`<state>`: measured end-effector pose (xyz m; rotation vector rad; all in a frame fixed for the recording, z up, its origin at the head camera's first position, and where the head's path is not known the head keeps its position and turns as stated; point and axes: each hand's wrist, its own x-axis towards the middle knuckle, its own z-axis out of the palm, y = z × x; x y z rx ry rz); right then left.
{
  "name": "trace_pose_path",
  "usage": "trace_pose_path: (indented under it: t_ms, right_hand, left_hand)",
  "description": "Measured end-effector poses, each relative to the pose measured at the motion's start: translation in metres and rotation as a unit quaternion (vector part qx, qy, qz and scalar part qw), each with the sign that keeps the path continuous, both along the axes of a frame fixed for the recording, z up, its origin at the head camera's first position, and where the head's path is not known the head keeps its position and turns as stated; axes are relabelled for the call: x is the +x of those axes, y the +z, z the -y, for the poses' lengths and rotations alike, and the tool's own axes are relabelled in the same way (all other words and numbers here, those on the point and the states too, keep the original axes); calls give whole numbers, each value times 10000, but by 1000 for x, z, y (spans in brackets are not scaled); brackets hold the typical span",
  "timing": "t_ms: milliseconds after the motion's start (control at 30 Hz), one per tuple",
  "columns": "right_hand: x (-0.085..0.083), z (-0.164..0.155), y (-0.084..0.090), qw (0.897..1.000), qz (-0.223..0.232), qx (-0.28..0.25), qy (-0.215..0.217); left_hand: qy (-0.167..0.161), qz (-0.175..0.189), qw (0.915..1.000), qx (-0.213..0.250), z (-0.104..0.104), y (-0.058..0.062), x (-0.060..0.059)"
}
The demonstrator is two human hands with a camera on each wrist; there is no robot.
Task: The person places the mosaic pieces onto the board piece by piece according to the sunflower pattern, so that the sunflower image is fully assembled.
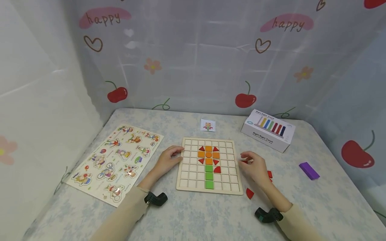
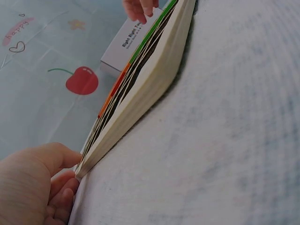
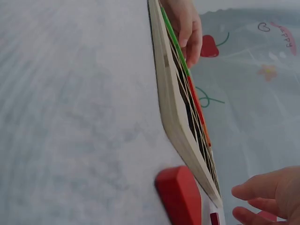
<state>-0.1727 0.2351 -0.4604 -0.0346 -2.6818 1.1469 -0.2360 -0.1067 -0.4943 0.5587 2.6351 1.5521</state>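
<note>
A wooden grid board (image 1: 190, 174) lies flat in the middle of the table. On it, orange squares, red triangles and green squares (image 1: 209, 175) form a flower. My left hand (image 1: 176, 154) grips the board's left edge, thumb on the rim and fingers curled beside it (image 2: 63, 192). To the right of the board my right hand (image 1: 245, 160) pinches a small red piece (image 1: 245, 162) in curled fingers just above the table. In the right wrist view a red piece (image 3: 180, 194) lies by the board's side (image 3: 171, 103).
Loose red pieces (image 1: 249, 193) (image 1: 269, 174) lie near my right wrist, and a purple block (image 1: 309, 170) farther right. A white box (image 1: 268, 130) stands at the back right, a small pattern card (image 1: 208, 125) behind the board, and an animal puzzle board (image 1: 116, 162) on the left.
</note>
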Motion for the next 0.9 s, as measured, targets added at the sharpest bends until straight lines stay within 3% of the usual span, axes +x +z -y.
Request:
trace_pose_path:
  t_ms: [367, 900]
  right_hand:
    - [-2, -14, -14, 9994, -163, 288, 101]
    - [0, -18, -15, 9984, -370, 334, 271]
  left_hand:
    - [-12, 0, 10000, 43, 1, 1, -1]
    - [5, 7, 10000, 43, -1, 2, 0]
